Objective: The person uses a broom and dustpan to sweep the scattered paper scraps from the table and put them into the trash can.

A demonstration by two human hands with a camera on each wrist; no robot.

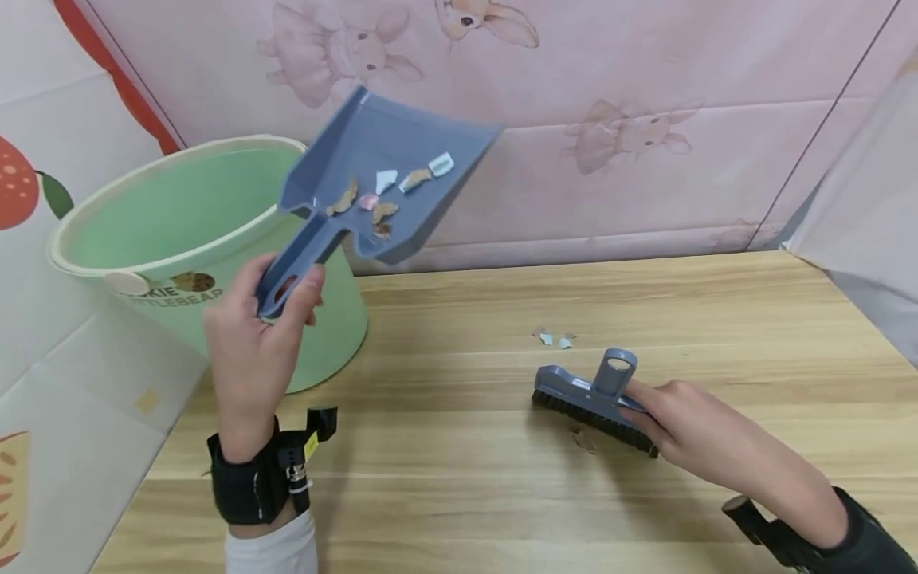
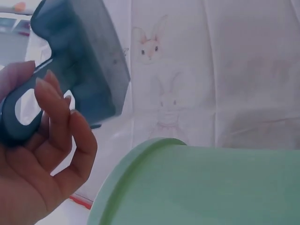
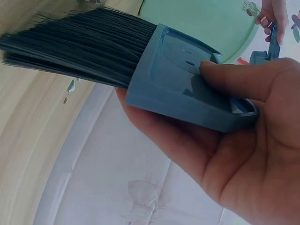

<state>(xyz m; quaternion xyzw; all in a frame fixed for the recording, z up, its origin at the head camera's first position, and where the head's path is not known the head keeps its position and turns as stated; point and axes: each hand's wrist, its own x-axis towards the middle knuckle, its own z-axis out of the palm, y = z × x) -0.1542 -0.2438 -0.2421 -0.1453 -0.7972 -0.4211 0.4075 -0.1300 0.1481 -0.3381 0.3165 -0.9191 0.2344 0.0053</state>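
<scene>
1. Bench [image 1: 466, 494]: pale wood-grain surface carrying the things below; pink rabbit-print sheeting stands behind it.
2. Bucket [image 1: 179, 231]: mint green with a cream rim, upright at the far left of the bench, mouth open upward. In the left wrist view its rim [image 2: 140, 159] lies just below the raised pan.
3. Dustpan [image 1: 380, 179]: blue-grey, held in the air above and just right of the bucket's rim. Its long axis runs from the handle at lower left to the open lip at upper right, so the lip points up and away from the person, toward the wall.
4. Left hand [image 1: 251, 343]: fingers [image 2: 51, 108] curled round the dustpan's looped handle, thumb on top, clamped on it.
5. Brush [image 1: 591, 399]: blue-grey back with dark bristles, resting bristles-down on the bench right of centre; its long axis runs from upper left to lower right, the hanging loop standing up from the back.
6. Right hand [image 1: 688, 430]: fingers clamped on the brush's near end, thumb [image 3: 234, 75] pressed on the back (bristles fan out leftward in the right wrist view).
7. Scraps [image 1: 383, 195]: brown, white and pink bits lying in the dustpan near the handle end.
8. Loose bits [image 1: 555, 339]: a few pale pieces on the bench just beyond the brush.
</scene>
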